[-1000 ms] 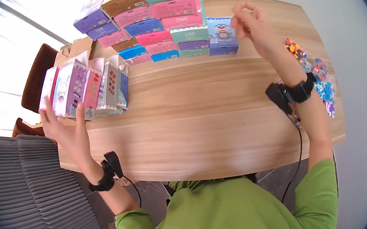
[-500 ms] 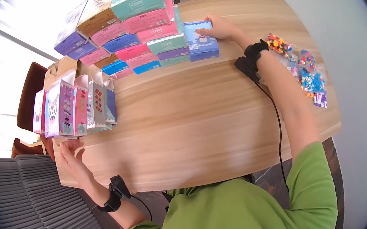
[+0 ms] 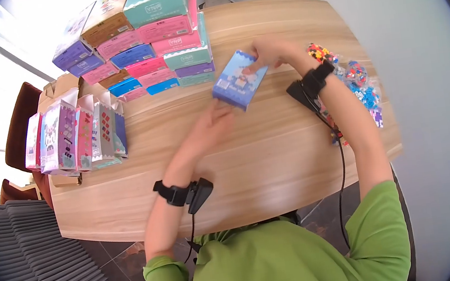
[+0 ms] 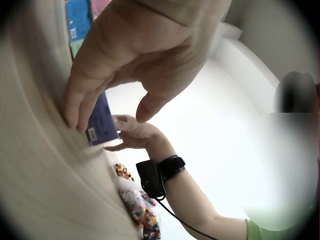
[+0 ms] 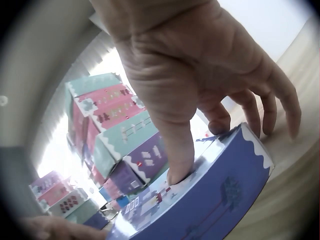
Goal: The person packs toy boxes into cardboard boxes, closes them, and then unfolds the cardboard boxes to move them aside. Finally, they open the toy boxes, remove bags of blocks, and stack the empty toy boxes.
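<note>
A blue-purple toy-brick box [image 3: 236,85] lies slanted over the middle of the wooden table. My right hand [image 3: 275,53] grips its far right side, the thumb pressed on the printed top face and the fingers beyond the edge, as the right wrist view shows. Near the box's front end is my left hand [image 3: 210,132], blurred in the head view. In the left wrist view this hand's fingers [image 4: 90,97] reach down over the box end, with the thumb held apart from them.
A stepped stack of coloured boxes [image 3: 140,66] stands at the back left. Several opened boxes [image 3: 59,138] stand in a row at the table's left edge. Bags of small bricks [image 3: 362,92] lie on the right, partly behind the right forearm. Cables hang from both wrist cameras.
My right hand came down onto the blue-purple box beside the stack, then drew it nearer and turned it. My left hand left the opened boxes and moved right to the box.
</note>
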`<action>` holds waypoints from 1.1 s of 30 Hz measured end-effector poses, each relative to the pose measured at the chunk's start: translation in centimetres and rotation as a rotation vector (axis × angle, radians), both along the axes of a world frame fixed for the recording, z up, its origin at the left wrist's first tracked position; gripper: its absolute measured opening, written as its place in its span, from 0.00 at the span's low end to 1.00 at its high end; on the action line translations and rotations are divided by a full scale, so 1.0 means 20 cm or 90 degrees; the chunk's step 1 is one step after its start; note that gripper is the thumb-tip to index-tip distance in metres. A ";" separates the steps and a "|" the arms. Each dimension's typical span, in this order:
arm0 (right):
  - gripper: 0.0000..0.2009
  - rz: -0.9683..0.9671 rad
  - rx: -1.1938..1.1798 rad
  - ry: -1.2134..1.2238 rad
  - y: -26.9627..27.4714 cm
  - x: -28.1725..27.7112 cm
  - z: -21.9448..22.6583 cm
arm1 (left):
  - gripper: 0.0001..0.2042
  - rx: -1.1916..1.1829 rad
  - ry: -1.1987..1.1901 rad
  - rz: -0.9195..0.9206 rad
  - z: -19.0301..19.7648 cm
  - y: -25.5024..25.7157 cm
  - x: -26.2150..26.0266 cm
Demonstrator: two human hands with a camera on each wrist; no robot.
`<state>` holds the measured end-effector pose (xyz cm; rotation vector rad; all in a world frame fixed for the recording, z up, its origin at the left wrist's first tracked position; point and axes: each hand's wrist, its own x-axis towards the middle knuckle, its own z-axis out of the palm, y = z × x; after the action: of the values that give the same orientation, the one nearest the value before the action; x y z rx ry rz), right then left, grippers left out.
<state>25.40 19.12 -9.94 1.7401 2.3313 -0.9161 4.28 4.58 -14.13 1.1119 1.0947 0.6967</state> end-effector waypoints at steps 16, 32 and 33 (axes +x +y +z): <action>0.21 -0.206 -0.107 0.685 -0.50 -0.06 -0.10 | 0.20 0.179 0.061 0.344 -0.08 0.02 -0.05; 0.11 0.045 0.600 0.413 -0.60 -0.08 0.05 | 0.32 0.098 -0.338 0.260 -0.03 -0.03 -0.13; 0.10 0.086 0.650 0.386 -0.61 -0.07 0.05 | 0.33 0.146 -0.323 0.279 -0.02 -0.03 -0.11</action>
<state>24.03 7.02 -8.89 1.6114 3.7020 -0.1838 2.06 3.99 -14.54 0.8156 0.8307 1.3946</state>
